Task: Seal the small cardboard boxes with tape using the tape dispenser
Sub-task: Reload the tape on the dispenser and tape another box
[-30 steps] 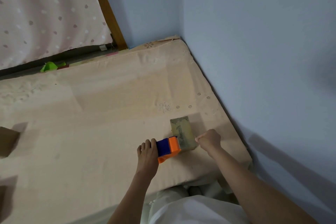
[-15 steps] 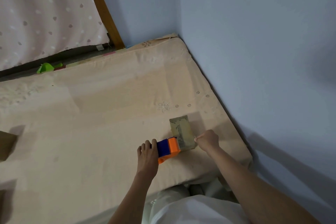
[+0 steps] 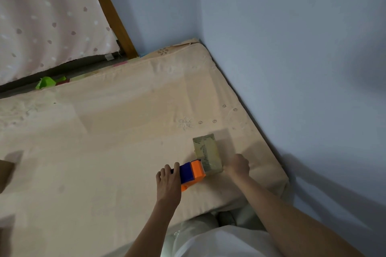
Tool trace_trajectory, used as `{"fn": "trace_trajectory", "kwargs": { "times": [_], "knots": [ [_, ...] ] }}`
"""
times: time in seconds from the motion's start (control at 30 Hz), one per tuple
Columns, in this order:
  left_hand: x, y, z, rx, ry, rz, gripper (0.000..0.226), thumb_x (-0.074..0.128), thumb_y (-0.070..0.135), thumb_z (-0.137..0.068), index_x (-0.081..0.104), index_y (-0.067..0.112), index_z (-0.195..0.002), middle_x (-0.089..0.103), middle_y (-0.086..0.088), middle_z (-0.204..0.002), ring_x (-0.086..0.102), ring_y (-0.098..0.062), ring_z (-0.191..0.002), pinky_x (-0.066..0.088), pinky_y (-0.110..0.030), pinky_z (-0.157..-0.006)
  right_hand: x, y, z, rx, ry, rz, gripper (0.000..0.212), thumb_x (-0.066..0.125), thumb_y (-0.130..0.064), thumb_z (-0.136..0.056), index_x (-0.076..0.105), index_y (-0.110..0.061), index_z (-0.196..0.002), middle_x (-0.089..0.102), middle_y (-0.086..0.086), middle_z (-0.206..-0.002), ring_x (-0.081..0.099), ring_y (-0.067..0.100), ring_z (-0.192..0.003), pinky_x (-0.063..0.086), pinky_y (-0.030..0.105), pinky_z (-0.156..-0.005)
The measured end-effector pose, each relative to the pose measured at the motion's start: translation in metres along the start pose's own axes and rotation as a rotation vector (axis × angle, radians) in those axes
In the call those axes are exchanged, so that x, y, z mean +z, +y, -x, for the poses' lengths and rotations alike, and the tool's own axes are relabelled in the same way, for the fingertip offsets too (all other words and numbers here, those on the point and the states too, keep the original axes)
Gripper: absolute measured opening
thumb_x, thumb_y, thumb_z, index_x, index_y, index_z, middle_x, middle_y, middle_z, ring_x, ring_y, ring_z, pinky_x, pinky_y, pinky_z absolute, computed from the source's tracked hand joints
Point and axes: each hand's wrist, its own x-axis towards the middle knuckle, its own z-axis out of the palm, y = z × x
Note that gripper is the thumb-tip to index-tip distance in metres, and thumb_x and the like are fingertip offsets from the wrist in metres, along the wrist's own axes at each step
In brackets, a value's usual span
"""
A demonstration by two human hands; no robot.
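Left hand (image 3: 168, 181) fingers round blocky orange-blue tape dispenser (image 3: 191, 174); right hand (image 3: 238, 166) (blurred, grip unclear) beside taped cardboard box (image 3: 206, 155).

Single view only: a head-worn wide-angle camera looking forward and steeply down onto a mattress (image 3: 117, 152) that fills the left and centre of the frame, at arm's-length range. Both forearms enter from the bottom edge, and blue walls (image 3: 292, 48) occupy the upper right, with lines apparently bowed by the lens. No second view exists, so nothing is shared.
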Motion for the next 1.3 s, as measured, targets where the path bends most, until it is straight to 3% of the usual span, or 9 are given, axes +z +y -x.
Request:
{"fn": "trace_trajectory", "kwargs": {
  "times": [0.07, 0.17, 0.3, 0.4, 0.5, 0.67, 0.87, 1.3],
  "knots": [
    [-0.001, 0.001, 0.0, 0.0, 0.007, 0.0, 0.069, 0.067, 0.023, -0.086, 0.026, 0.021, -0.141, 0.042, -0.003, -0.128, 0.043, -0.02, -0.118, 0.033, -0.032, -0.103, 0.0, 0.002, 0.0, 0.023, 0.057, -0.047, 0.003, 0.061, -0.004, -0.087, 0.059, -0.006, -0.085, 0.066, 0.018, -0.095, 0.063, 0.037, -0.097, 0.044, 0.033, -0.068],
    [-0.001, 0.001, 0.0, 0.004, 0.011, 0.004, 0.066, 0.064, 0.021, -0.087, 0.026, 0.02, -0.142, 0.042, -0.004, -0.127, 0.043, -0.021, -0.118, 0.032, -0.032, -0.104, -0.004, -0.001, -0.003, 0.05, 0.147, -0.173, 0.011, 0.06, -0.004, -0.089, 0.067, 0.003, -0.095, 0.069, 0.02, -0.097, 0.065, 0.037, -0.096, 0.043, 0.03, -0.067],
    [0.0, 0.001, 0.0, -0.003, 0.003, -0.011, 0.072, 0.068, 0.028, -0.086, 0.025, 0.021, -0.143, 0.043, -0.003, -0.126, 0.045, -0.02, -0.116, 0.034, -0.031, -0.101, -0.006, -0.012, 0.002, -0.058, 0.044, -0.18, 0.021, 0.077, -0.02, -0.084, 0.068, -0.007, -0.069, 0.061, 0.003, -0.064, 0.057, 0.021, -0.065, 0.037, 0.02, -0.049],
    [-0.001, 0.002, -0.001, -0.003, 0.0, -0.02, 0.071, 0.069, 0.026, -0.085, 0.026, 0.021, -0.141, 0.044, -0.003, -0.126, 0.046, -0.02, -0.115, 0.034, -0.031, -0.101, 0.001, -0.016, 0.005, -0.064, -0.007, -0.189, 0.028, 0.083, -0.031, -0.08, 0.071, -0.005, -0.083, 0.07, 0.003, -0.079, 0.061, 0.014, -0.067, 0.03, 0.012, -0.042],
    [-0.004, 0.001, -0.002, 0.006, -0.002, -0.022, 0.069, 0.068, 0.022, -0.085, 0.027, 0.021, -0.14, 0.044, -0.004, -0.128, 0.045, -0.021, -0.117, 0.033, -0.032, -0.102, 0.008, -0.021, 0.01, -0.062, -0.009, -0.173, 0.046, 0.087, -0.038, -0.073, 0.062, -0.006, -0.096, 0.067, 0.001, -0.094, 0.068, 0.018, -0.088, 0.04, 0.016, -0.052],
    [-0.007, 0.0, -0.001, 0.028, 0.015, -0.023, 0.068, 0.066, 0.018, -0.086, 0.027, 0.021, -0.142, 0.043, -0.005, -0.129, 0.044, -0.022, -0.118, 0.031, -0.033, -0.105, 0.012, -0.029, 0.016, -0.024, 0.0, -0.165, 0.061, 0.091, -0.026, -0.07, 0.051, -0.006, -0.112, 0.061, 0.01, -0.115, 0.062, 0.026, -0.109, 0.054, 0.03, -0.077],
    [-0.009, -0.007, -0.003, 0.076, 0.05, -0.023, 0.072, 0.068, 0.023, -0.086, 0.026, 0.022, -0.144, 0.044, -0.005, -0.132, 0.043, -0.021, -0.12, 0.033, -0.033, -0.107, 0.01, -0.03, 0.013, 0.002, -0.018, -0.152, 0.057, 0.091, -0.027, -0.07, 0.052, -0.008, -0.107, 0.062, 0.011, -0.115, 0.062, 0.027, -0.109, 0.05, 0.028, -0.071],
    [-0.012, -0.013, -0.001, 0.088, 0.057, -0.013, 0.065, 0.067, 0.02, -0.087, 0.032, 0.019, -0.142, 0.048, -0.004, -0.128, 0.047, -0.02, -0.115, 0.037, -0.032, -0.103, 0.012, -0.027, 0.014, -0.071, 0.008, -0.138, 0.053, 0.09, -0.026, -0.07, 0.053, -0.009, -0.104, 0.063, 0.008, -0.11, 0.062, 0.025, -0.106, 0.056, 0.031, -0.077]
  ]
}}
